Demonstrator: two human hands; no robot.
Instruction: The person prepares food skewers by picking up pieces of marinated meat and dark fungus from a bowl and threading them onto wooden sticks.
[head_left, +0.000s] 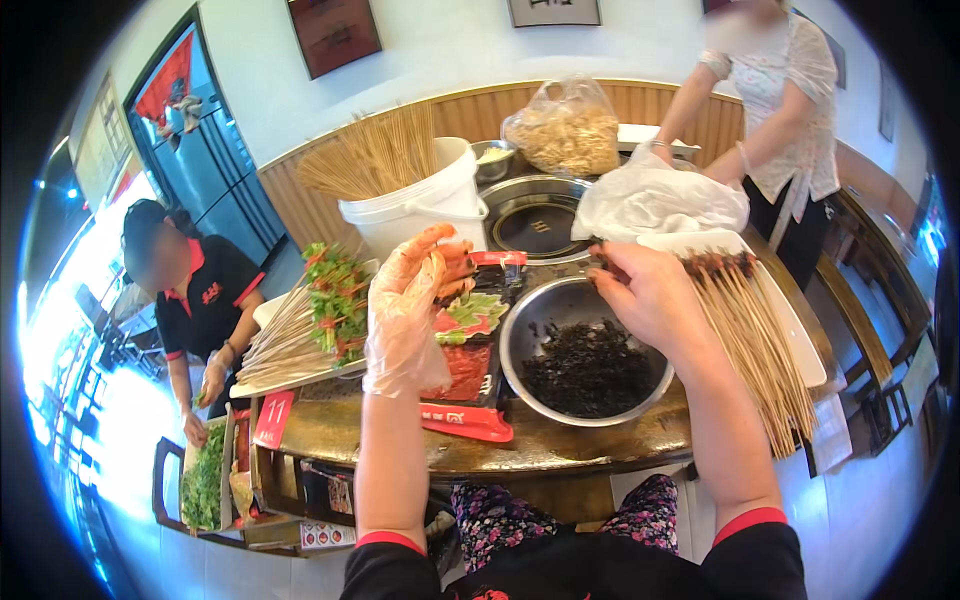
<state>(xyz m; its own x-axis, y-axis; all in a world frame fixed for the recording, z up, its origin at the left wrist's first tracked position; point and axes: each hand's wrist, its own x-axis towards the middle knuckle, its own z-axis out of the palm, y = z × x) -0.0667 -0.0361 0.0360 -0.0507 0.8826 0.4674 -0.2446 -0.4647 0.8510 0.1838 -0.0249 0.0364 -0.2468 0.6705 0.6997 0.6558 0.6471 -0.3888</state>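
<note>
A steel bowl (589, 367) of dark shredded food stands before me near the table's edge. My left hand (416, 300), in a clear plastic glove, is raised left of the bowl with its fingers curled; whether it holds anything cannot be told. Over the bowl's upper right rim is my right hand (637, 285), bare, its thumb and fingertips dark with food bits. To the right, a white tray (799, 330) bears many wooden skewers (742, 337) with dark food on their tips. Beneath my left hand lies a red package (461, 371) with a leaf picture.
At left, a tray (300, 388) holds skewers with green herbs (337, 300). Behind stand a white bucket (420, 210) of bare skewers, a round inset hotplate (536, 217) and a plastic bag (570, 135) of pale food. One person handles greens at left; another handles a white bag (664, 199) across the table.
</note>
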